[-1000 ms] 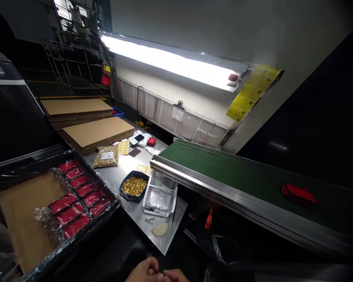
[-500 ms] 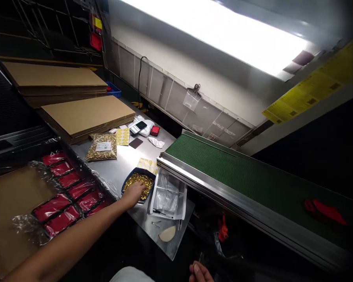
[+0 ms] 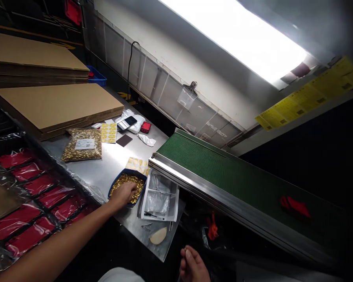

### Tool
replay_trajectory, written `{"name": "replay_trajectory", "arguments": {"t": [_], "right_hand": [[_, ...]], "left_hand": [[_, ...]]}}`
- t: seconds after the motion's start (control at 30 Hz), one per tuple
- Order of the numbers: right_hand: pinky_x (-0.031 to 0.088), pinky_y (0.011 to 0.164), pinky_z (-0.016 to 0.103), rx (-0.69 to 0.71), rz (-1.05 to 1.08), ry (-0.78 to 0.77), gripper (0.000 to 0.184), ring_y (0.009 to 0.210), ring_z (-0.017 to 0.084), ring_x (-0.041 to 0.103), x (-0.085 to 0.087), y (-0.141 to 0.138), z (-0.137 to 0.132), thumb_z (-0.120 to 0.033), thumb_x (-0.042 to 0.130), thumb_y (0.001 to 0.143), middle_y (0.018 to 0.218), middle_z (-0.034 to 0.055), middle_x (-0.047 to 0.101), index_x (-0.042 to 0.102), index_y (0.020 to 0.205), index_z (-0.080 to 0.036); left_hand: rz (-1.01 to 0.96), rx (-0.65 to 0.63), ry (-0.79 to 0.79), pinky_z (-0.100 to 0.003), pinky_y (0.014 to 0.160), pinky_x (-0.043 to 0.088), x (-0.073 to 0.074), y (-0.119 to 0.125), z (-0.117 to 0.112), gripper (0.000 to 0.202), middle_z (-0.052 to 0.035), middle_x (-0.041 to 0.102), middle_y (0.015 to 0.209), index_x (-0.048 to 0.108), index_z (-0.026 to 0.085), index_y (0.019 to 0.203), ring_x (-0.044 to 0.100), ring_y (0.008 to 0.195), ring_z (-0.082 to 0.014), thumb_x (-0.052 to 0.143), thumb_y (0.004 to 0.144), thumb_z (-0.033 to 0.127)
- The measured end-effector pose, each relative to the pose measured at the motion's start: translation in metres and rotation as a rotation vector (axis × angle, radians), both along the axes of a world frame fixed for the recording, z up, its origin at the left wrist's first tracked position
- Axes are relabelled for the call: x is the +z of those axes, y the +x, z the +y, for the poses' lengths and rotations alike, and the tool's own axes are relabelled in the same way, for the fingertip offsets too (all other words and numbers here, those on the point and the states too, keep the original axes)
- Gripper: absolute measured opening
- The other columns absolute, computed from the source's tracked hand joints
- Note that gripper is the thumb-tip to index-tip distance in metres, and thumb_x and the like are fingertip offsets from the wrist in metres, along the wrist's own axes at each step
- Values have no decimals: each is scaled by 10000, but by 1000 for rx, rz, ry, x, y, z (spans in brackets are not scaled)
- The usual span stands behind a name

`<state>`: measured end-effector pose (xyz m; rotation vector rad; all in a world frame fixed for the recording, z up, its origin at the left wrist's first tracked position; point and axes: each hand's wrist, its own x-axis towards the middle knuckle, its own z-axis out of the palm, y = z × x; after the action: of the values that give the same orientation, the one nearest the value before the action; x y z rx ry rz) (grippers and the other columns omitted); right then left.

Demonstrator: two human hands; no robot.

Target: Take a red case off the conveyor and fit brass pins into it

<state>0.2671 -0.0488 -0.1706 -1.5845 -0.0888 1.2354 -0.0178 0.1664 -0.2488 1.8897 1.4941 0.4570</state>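
Left hand: it reached into the blue tray on the tabletop, fingers down in the gold bits. I could not tell if its grip had closed on any.
Right hand: it was low and right of the blue tray, with its grip pinched on one tiny bit.
Done: one red pouch lay on the green belt, far right of the blue tray.
Left: many red packs waited left of the blue tray, so it looked early.
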Motion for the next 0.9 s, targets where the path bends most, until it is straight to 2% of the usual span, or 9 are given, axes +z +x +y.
{"name": "replay_trajectory", "arguments": {"t": [0.1,0.2,0.3,0.37,0.43,0.5,0.73,0.83,0.9], "right_hand": [[425,433,171,29,66,107,507,519,78,565,36,-22,27,-367,921,494,754,31,702,656,869,-152],[432,478,150,46,127,213,427,593,62,579,67,-47,46,-365,884,588,832,19,697,670,902,-168],[443,520,140,32,177,290,370,626,56,578,85,-66,52,-351,861,637,781,3,676,685,909,-172],[435,518,134,-3,217,316,358,589,46,550,91,-72,49,-348,860,640,694,-12,647,690,901,-170],[430,511,129,-48,250,327,367,573,43,536,93,-74,44,-345,871,622,661,-17,632,693,888,-167],[441,520,128,-94,280,340,376,595,48,552,94,-73,40,-334,882,605,687,-10,645,695,883,-163],[503,613,134,-238,389,361,311,702,57,621,91,-68,31,-251,864,639,812,-10,692,702,895,-181],[505,607,138,-236,350,386,294,674,60,616,94,-63,25,-260,864,637,782,-7,696,712,877,-188],[507,599,149,-225,293,394,306,655,71,617,98,-58,21,-267,871,620,772,3,702,718,876,-194]], "left_hand": [[-246,-30,42,-321,818,463,38,28,-23,88,-50,648,904,641,163,883,603,885,-195,557,887,191],[-501,-156,49,-253,776,479,91,60,-57,123,-13,664,899,671,216,917,616,860,-158,574,904,290],[-721,-269,24,-222,739,482,139,81,-83,111,9,654,865,703,258,914,617,821,-132,604,901,308],[-812,-280,18,-213,716,484,159,89,-91,118,7,645,849,721,271,917,618,792,-122,604,904,274],[-835,-276,30,-207,704,485,169,93,-94,134,3,640,848,732,277,919,620,776,-116,602,905,253],[-826,-287,46,-202,705,483,172,95,-96,145,1,640,851,739,288,933,620,780,-116,604,904,244],[-739,-346,53,-210,674,474,170,104,-106,177,-1,636,825,751,337,926,607,740,-124,586,914,274],[-764,-319,-3,-234,693,489,171,113,-108,142,-18,632,848,762,350,912,610,767,-149,633,878,303],[-831,-301,-106,-248,692,485,174,119,-108,96,-29,615,869,769,326,867,600,789,-165,689,826,292]]}}
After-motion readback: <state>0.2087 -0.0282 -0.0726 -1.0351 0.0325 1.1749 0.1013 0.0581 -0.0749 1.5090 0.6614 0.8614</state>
